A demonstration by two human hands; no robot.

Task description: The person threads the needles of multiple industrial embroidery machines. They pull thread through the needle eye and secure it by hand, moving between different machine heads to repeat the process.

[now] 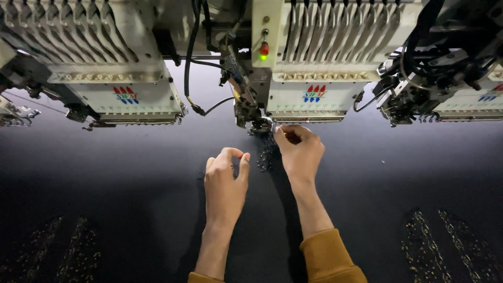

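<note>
Resting on the dark fabric (131,173) stretched over the table of a multi-head embroidery machine, the left hand (225,181) has its fingers curled loosely, thumb and forefinger close together; whether they pinch anything I cannot tell. Just beside it, the right hand (299,152) reaches up under the needle assembly (252,118) of the middle embroidery head (312,63), its grip closed with fingertips drawn together, perhaps on a thread too fine to see. Between the two hands lies a small patch of glinting sequin stitching (267,152), directly below the needles. A green indicator light (263,56) glows on the head above. Gold embroidered strips (435,246) show on the fabric at lower right.
</note>
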